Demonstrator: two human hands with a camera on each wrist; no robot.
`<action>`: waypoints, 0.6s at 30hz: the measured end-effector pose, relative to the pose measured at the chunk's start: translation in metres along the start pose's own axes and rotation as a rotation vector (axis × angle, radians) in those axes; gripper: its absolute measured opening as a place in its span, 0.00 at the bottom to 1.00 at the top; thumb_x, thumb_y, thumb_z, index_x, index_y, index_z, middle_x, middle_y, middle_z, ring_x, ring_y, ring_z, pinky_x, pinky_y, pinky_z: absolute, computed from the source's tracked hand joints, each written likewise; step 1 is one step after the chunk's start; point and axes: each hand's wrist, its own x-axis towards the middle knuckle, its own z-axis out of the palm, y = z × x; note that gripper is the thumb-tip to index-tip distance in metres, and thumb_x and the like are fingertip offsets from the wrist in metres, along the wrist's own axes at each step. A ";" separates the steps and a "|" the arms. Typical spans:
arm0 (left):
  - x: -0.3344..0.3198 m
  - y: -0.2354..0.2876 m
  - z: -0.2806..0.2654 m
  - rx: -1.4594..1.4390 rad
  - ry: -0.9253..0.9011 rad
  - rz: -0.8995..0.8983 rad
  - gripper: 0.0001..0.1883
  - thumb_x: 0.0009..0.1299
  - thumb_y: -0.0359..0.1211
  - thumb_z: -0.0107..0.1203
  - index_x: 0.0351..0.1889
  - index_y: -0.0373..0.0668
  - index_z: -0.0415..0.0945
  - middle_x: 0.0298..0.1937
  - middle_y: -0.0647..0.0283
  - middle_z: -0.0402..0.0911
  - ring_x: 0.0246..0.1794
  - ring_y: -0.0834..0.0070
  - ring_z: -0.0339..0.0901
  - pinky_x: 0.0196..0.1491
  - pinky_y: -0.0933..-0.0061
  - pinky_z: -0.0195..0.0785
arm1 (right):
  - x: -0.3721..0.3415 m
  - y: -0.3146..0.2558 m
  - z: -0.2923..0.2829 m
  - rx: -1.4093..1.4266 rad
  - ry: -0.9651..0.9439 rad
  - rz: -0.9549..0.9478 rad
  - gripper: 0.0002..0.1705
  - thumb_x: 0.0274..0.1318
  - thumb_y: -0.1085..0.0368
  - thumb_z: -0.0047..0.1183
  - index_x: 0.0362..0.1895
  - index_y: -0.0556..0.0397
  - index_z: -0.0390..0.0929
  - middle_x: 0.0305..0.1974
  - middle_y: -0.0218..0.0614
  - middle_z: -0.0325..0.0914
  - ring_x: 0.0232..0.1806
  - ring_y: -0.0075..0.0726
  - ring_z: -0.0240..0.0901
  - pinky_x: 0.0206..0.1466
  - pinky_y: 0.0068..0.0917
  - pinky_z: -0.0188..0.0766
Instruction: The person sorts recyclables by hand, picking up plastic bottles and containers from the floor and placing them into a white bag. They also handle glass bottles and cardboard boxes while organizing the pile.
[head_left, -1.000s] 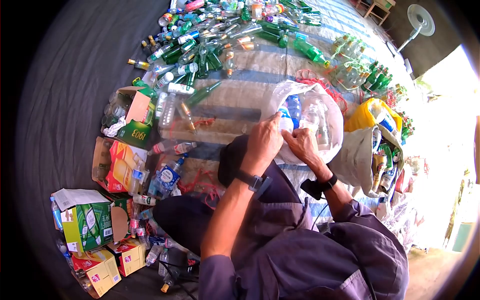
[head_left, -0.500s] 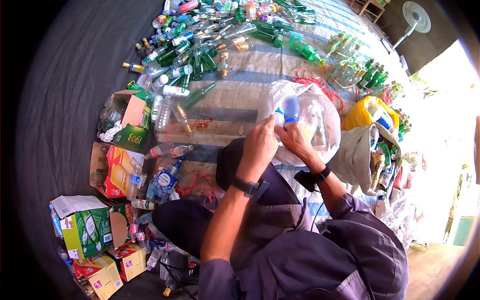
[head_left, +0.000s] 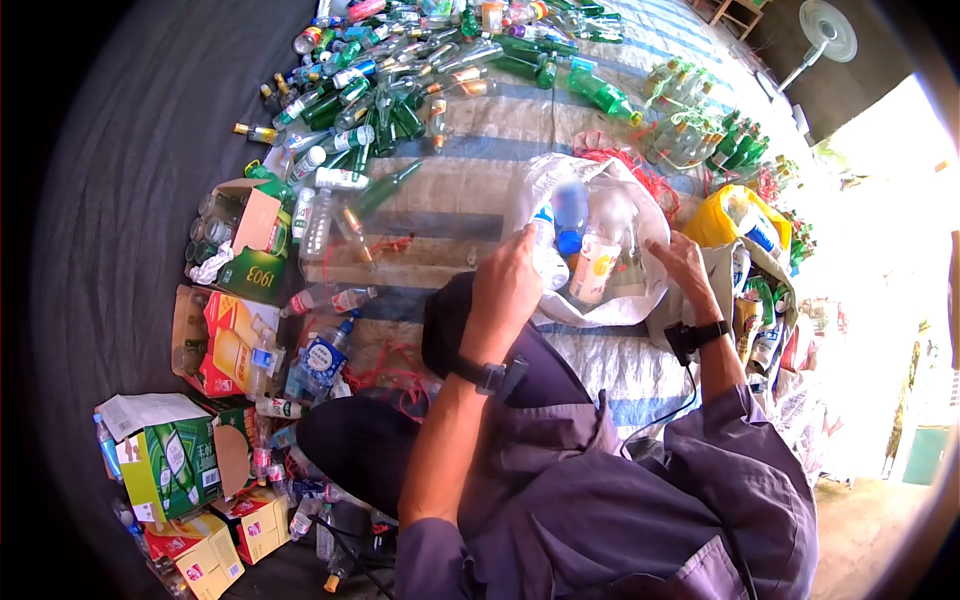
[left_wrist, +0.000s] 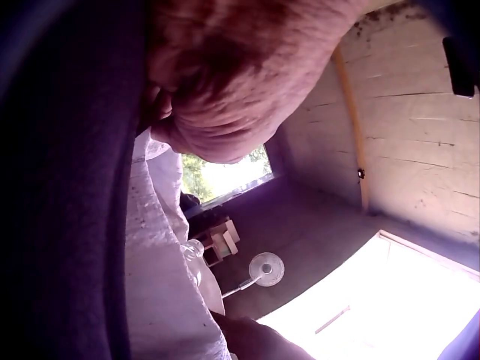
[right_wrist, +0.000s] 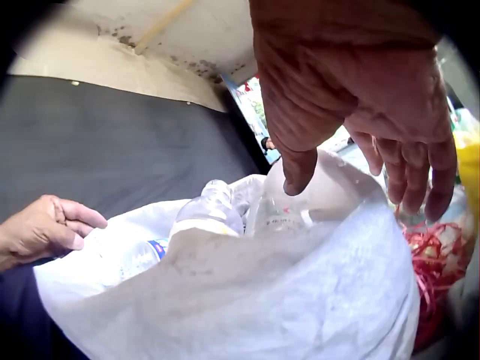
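Grey-and-blue striped tarp point(head_left: 500, 125) spans upper centre of frame. White plastic sack point(head_left: 600, 314) sits just right of centre, clear plastic bottles point(head_left: 612, 212) inside. Left hand point(head_left: 508, 282), fingers curled, pinches its left rim. Right hand point(head_left: 685, 264) at right rim: fingers loosely extended, thumb spread, gripping nothing.
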 end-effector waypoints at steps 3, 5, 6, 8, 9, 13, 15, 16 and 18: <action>-0.001 -0.005 0.004 0.019 0.031 0.018 0.21 0.64 0.18 0.49 0.56 0.29 0.77 0.48 0.40 0.83 0.49 0.46 0.82 0.54 0.54 0.76 | -0.005 -0.011 0.008 -0.102 -0.030 -0.031 0.25 0.52 0.54 0.60 0.46 0.62 0.83 0.34 0.61 0.83 0.41 0.64 0.83 0.50 0.49 0.77; -0.002 -0.008 0.006 0.026 0.037 0.013 0.20 0.64 0.18 0.49 0.55 0.29 0.78 0.48 0.40 0.83 0.48 0.46 0.82 0.53 0.54 0.76 | -0.003 -0.007 0.014 -0.237 0.087 -0.034 0.20 0.53 0.57 0.57 0.42 0.62 0.82 0.34 0.62 0.83 0.41 0.66 0.82 0.50 0.52 0.76; -0.002 -0.009 0.005 0.031 0.047 0.011 0.20 0.64 0.17 0.49 0.55 0.29 0.78 0.47 0.40 0.84 0.47 0.46 0.82 0.53 0.54 0.77 | -0.003 -0.008 0.016 -0.372 0.209 -0.039 0.16 0.54 0.61 0.53 0.39 0.63 0.82 0.35 0.64 0.82 0.42 0.67 0.81 0.49 0.55 0.76; -0.001 -0.010 0.005 0.036 0.068 0.013 0.19 0.64 0.18 0.49 0.54 0.29 0.78 0.47 0.41 0.84 0.46 0.46 0.83 0.52 0.54 0.76 | -0.004 -0.007 0.017 -0.397 0.217 -0.066 0.11 0.56 0.67 0.48 0.35 0.62 0.79 0.36 0.64 0.82 0.43 0.69 0.80 0.48 0.59 0.74; -0.001 -0.009 0.004 0.038 0.087 0.015 0.19 0.64 0.19 0.48 0.53 0.28 0.79 0.46 0.41 0.84 0.45 0.46 0.83 0.51 0.54 0.76 | -0.003 -0.004 0.018 -0.397 0.243 -0.091 0.11 0.57 0.67 0.47 0.37 0.62 0.79 0.37 0.63 0.82 0.43 0.69 0.80 0.48 0.59 0.74; -0.003 -0.011 0.004 0.043 0.103 0.013 0.19 0.64 0.19 0.48 0.53 0.28 0.79 0.45 0.41 0.84 0.45 0.47 0.83 0.51 0.54 0.76 | -0.001 0.003 0.018 -0.389 0.284 -0.085 0.10 0.58 0.69 0.46 0.39 0.62 0.77 0.39 0.62 0.82 0.43 0.69 0.80 0.47 0.58 0.75; -0.003 -0.011 0.004 0.059 0.123 0.032 0.19 0.63 0.19 0.49 0.52 0.29 0.79 0.45 0.42 0.84 0.45 0.47 0.83 0.50 0.54 0.76 | -0.002 0.001 0.016 -0.410 0.268 -0.065 0.10 0.58 0.69 0.46 0.39 0.62 0.77 0.39 0.61 0.82 0.42 0.68 0.80 0.47 0.58 0.75; -0.002 -0.012 0.004 0.060 0.124 0.033 0.19 0.63 0.19 0.49 0.52 0.29 0.79 0.45 0.42 0.84 0.45 0.47 0.83 0.50 0.54 0.76 | -0.002 -0.002 0.014 -0.430 0.253 -0.048 0.10 0.58 0.69 0.46 0.39 0.61 0.77 0.39 0.61 0.82 0.42 0.68 0.81 0.46 0.58 0.75; -0.002 -0.012 0.004 0.073 0.135 0.037 0.19 0.63 0.20 0.50 0.52 0.30 0.79 0.45 0.44 0.84 0.44 0.48 0.83 0.49 0.55 0.77 | -0.005 -0.010 0.008 -0.457 0.235 -0.034 0.10 0.58 0.67 0.48 0.40 0.60 0.77 0.40 0.60 0.82 0.43 0.67 0.81 0.46 0.57 0.75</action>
